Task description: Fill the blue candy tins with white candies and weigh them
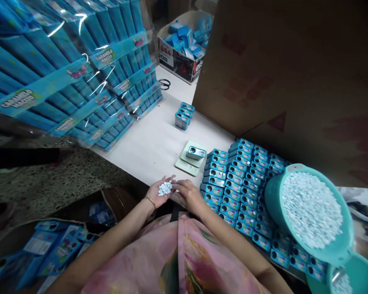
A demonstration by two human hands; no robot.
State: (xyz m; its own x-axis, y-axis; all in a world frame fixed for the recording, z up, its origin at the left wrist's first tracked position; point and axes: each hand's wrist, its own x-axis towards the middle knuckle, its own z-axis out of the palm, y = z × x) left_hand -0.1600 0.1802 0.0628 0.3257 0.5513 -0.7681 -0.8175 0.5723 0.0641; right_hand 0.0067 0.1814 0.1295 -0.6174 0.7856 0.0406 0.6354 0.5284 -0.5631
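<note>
- Right hand (187,193): fingertips indistinct beside the left hand (155,192); we cannot tell whether they pinch anything.
- White pellets (165,188): too small for us to count.
- Scale (187,166): markings too small to read.
- Wrapped cartons (49,87): cut off by left and top edges.
- Cardboard box (251,57): red print blurred, top cropped.

"CARAMELO MACIZO" on stacked blue display boxes (50,84); partial "eis" on carton (179,68).
</note>
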